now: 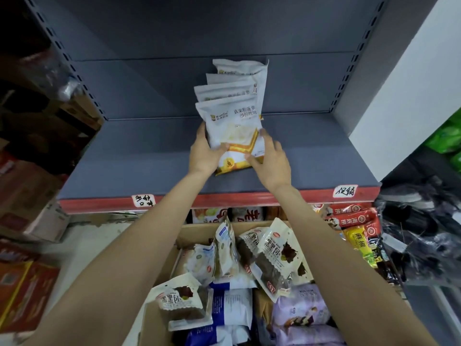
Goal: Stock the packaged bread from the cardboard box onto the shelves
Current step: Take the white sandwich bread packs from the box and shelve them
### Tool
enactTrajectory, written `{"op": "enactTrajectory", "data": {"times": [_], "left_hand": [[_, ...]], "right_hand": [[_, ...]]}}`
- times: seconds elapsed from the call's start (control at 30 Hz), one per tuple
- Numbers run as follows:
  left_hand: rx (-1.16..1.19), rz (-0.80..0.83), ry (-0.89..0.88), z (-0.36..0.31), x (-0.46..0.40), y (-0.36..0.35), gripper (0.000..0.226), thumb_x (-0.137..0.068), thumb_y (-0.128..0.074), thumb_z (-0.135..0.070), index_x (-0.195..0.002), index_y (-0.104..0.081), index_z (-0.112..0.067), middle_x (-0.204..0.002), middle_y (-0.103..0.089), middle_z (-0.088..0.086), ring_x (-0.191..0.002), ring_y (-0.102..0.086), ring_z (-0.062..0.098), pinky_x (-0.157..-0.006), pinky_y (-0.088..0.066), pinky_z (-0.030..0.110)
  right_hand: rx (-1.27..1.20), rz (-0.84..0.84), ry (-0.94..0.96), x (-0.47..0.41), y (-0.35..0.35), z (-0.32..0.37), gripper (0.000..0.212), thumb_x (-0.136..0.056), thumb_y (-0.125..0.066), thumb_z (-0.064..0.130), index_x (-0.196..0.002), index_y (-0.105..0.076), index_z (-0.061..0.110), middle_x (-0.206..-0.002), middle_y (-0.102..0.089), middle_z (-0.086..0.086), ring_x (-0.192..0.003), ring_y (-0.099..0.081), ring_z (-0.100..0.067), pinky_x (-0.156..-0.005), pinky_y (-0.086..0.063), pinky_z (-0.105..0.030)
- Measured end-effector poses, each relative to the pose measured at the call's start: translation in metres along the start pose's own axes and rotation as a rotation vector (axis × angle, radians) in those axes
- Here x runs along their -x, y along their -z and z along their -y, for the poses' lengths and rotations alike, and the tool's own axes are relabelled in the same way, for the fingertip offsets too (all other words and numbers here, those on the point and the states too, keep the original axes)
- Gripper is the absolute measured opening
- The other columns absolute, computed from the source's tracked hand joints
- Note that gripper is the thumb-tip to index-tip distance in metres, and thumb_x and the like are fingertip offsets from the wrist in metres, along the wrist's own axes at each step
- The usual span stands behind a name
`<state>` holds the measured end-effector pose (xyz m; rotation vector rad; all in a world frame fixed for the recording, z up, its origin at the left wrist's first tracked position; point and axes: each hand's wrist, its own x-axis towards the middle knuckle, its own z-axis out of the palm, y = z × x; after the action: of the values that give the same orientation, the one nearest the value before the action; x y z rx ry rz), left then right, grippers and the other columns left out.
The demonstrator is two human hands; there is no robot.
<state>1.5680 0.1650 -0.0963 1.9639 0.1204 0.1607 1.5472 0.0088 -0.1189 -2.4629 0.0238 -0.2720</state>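
A row of several white bread packets [237, 86] with yellow lower panels leans back on the grey shelf [139, 156]. The front packet [234, 128] is held from both sides. My left hand [203, 152] grips its left edge, thumb across the front. My right hand [270, 159] holds its right lower edge, fingers spread along the side and thumb on the front. Below the shelf, the open cardboard box [197, 232] holds several mixed bread packets, among them white ones with dark brown bread [273, 255], blue-white ones [230, 305] and lilac ones [300, 308].
The shelf front carries a red strip with two handwritten labels [143, 200], [345, 191]. Red and yellow snack packs [354, 221] fill the lower shelf at right. Stacked cartons [27, 186] stand at left. A white wall panel [409, 101] bounds the shelf at right.
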Motion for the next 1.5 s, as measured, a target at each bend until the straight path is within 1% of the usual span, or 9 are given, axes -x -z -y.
{"op": "enactTrajectory", "data": {"times": [0.17, 0.3, 0.43, 0.6, 0.77, 0.93, 1.07, 1.27, 1.5], "left_hand": [[-0.240, -0.069, -0.024, -0.009, -0.014, -0.005, 0.077, -0.085, -0.067, -0.029, -0.149, -0.024, -0.023, -0.144, -0.046, 0.001, -0.130, -0.045, 0.024, -0.099, -0.039, 0.032], [-0.232, -0.095, 0.009, -0.011, 0.019, 0.004, 0.072, -0.088, -0.061, -0.039, -0.148, -0.025, -0.019, -0.149, -0.036, 0.003, -0.134, -0.038, 0.021, -0.107, -0.036, 0.039], [-0.220, -0.134, -0.222, -0.005, 0.103, 0.035, 0.030, -0.094, -0.050, -0.035, -0.122, -0.054, -0.028, -0.109, -0.066, -0.014, -0.100, -0.061, 0.010, -0.084, -0.047, 0.030], [-0.383, -0.012, -0.440, 0.042, 0.203, 0.079, 0.027, -0.094, -0.047, -0.029, -0.102, -0.069, -0.016, -0.076, -0.070, -0.009, -0.063, -0.062, 0.007, -0.057, -0.044, 0.021], [-0.664, 0.223, -0.436, 0.112, 0.265, 0.104, 0.028, -0.087, -0.050, -0.029, -0.108, -0.065, -0.018, -0.095, -0.069, -0.003, -0.087, -0.060, 0.016, -0.073, -0.043, 0.021], [-0.710, 0.596, -0.097, 0.163, 0.318, 0.100, 0.050, -0.085, -0.062, -0.025, -0.132, -0.048, -0.017, -0.129, -0.053, 0.005, -0.120, -0.048, 0.024, -0.096, -0.042, 0.034], [-0.802, 0.867, 0.021, 0.193, 0.335, 0.073, 0.076, -0.084, -0.065, -0.033, -0.147, -0.025, -0.015, -0.148, -0.031, 0.007, -0.135, -0.032, 0.026, -0.108, -0.033, 0.037], [-1.025, 0.978, 0.047, 0.217, 0.340, 0.048, 0.073, -0.084, -0.064, -0.037, -0.145, -0.028, -0.019, -0.140, -0.038, 0.008, -0.126, -0.037, 0.029, -0.102, -0.033, 0.040], [-0.792, 0.870, -0.040, 0.213, 0.335, 0.055, 0.019, -0.093, -0.055, -0.029, -0.106, -0.056, -0.015, -0.122, -0.051, 0.003, -0.113, -0.048, 0.023, -0.090, -0.039, 0.035]], "right_hand": [[0.039, 0.034, -0.046, 0.000, 0.002, 0.008, 0.075, -0.090, -0.059, 0.031, -0.149, -0.014, 0.019, -0.147, -0.029, -0.015, -0.127, -0.039, -0.037, -0.099, -0.040, -0.048], [0.024, -0.107, 0.111, 0.042, 0.011, 0.015, 0.061, -0.091, -0.057, 0.028, -0.145, -0.030, 0.017, -0.147, -0.034, -0.012, -0.133, -0.034, -0.032, -0.106, -0.031, -0.047], [-0.032, -0.209, 0.289, 0.122, 0.016, 0.017, 0.039, -0.091, -0.053, 0.022, -0.129, -0.051, 0.013, -0.125, -0.056, -0.006, -0.116, -0.048, -0.025, -0.099, -0.036, -0.036], [-0.112, 0.012, 0.227, 0.227, -0.002, -0.001, 0.023, -0.092, -0.050, 0.021, -0.107, -0.063, 0.010, -0.094, -0.067, -0.004, -0.079, -0.061, -0.021, -0.071, -0.050, -0.032], [-0.006, 0.332, 0.100, 0.309, -0.036, -0.022, 0.025, -0.088, -0.051, 0.033, -0.089, -0.068, 0.014, -0.078, -0.067, 0.000, -0.078, -0.062, -0.028, -0.069, -0.049, -0.035], [0.324, 0.656, 0.072, 0.377, -0.053, -0.023, 0.044, -0.075, -0.065, 0.050, -0.100, -0.065, 0.015, -0.090, -0.068, -0.007, -0.091, -0.059, -0.033, -0.077, -0.045, -0.041], [0.594, 0.885, 0.051, 0.418, -0.061, -0.018, 0.073, -0.028, -0.086, 0.059, -0.075, -0.063, 0.009, -0.057, -0.062, -0.006, -0.057, -0.059, -0.026, -0.058, -0.048, -0.033], [0.292, 0.867, -0.318, 0.438, -0.074, -0.034, 0.030, -0.081, -0.067, 0.029, -0.109, -0.062, 0.020, -0.105, -0.066, -0.006, -0.100, -0.061, -0.027, -0.080, -0.047, -0.033], [-0.040, 0.581, -0.344, 0.445, -0.062, -0.029, 0.016, -0.093, -0.056, 0.020, -0.089, -0.057, 0.004, -0.080, -0.055, -0.008, -0.081, -0.059, -0.034, -0.060, -0.034, -0.033]]}}
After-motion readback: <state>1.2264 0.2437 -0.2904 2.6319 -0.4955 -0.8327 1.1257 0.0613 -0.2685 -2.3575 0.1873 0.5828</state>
